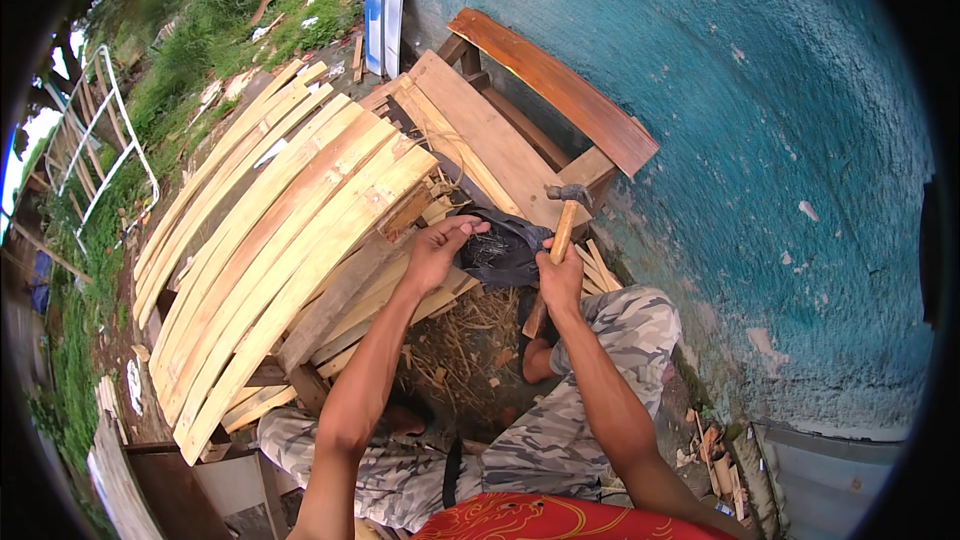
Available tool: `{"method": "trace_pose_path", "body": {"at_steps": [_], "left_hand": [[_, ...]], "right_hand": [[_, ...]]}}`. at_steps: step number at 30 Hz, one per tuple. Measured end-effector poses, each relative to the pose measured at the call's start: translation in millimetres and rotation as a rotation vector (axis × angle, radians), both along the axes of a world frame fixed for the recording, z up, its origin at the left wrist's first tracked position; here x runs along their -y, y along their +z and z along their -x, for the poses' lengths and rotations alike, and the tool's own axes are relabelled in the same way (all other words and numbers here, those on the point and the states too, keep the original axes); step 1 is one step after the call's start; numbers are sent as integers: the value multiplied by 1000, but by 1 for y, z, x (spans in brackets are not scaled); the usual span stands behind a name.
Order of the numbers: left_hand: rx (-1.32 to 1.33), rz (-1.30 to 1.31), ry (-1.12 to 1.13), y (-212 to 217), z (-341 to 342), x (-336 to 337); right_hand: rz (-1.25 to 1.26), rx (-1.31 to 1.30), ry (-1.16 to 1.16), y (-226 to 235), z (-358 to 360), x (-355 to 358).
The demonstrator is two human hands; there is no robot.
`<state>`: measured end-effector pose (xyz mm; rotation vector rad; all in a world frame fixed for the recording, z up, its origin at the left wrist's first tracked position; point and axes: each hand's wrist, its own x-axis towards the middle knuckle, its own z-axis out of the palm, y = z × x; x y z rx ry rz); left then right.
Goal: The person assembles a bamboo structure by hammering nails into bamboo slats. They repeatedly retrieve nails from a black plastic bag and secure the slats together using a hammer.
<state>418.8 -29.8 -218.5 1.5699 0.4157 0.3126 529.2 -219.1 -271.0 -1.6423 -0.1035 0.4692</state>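
Note:
My right hand (561,275) grips a hammer (563,233) by its wooden handle, with the metal head up. The same hand is against the edge of a black plastic bag (508,268). Thin, shiny nails (484,250) lie in the bag's open mouth. Over its left side is my left hand (440,248), thumb and fingers pinched together; whatever is between the fingertips is too small to make out. Beside that hand, pale wooden slats (330,165) lie side by side in a stack.
A wooden bench (470,130) with a reddish-brown board (560,85) stands against the blue wall (760,140). Wood shavings (465,350) cover the ground between my legs. White and blue panels (385,20) lean at the wall's far end. A white metal frame (110,140) stands on the grass at left.

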Motion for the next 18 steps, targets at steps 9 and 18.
{"method": "trace_pose_path", "body": {"at_steps": [9, 18], "left_hand": [[382, 266, 161, 40, 77, 40], [454, 275, 613, 18, 216, 119]], "right_hand": [[66, 296, -4, -7, 13, -3], [-17, 551, 25, 23, 48, -10]]}}
